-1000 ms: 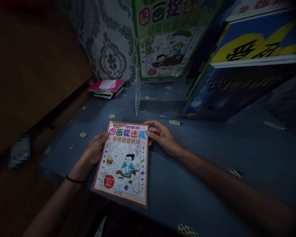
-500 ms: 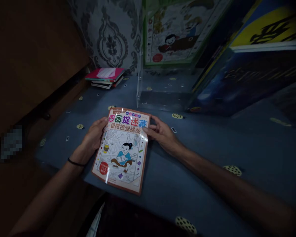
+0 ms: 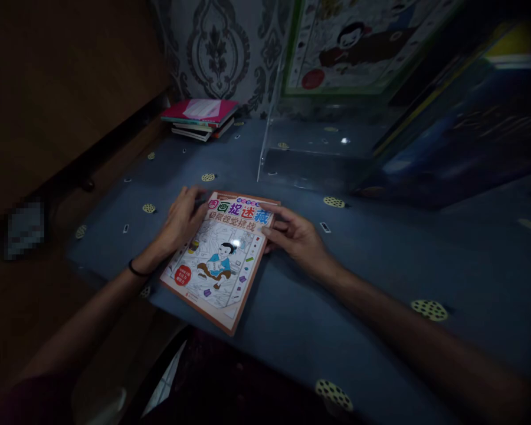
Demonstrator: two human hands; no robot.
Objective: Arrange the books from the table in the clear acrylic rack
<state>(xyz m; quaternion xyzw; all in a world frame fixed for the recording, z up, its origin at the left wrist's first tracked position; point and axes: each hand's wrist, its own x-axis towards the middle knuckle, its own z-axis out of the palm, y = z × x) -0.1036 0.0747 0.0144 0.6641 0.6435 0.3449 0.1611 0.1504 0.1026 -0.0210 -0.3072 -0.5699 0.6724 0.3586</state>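
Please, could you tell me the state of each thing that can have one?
Orange-bordered book: closed, front cover up.
Left hand: at book's upper left, fingers blurred.
Right hand: at book's upper right edge, fingers bent.
Book stack: closed, lying flat.
Green-bordered book: standing, cover facing out.
Dark blue book: standing tilted.
Wristband: worn.
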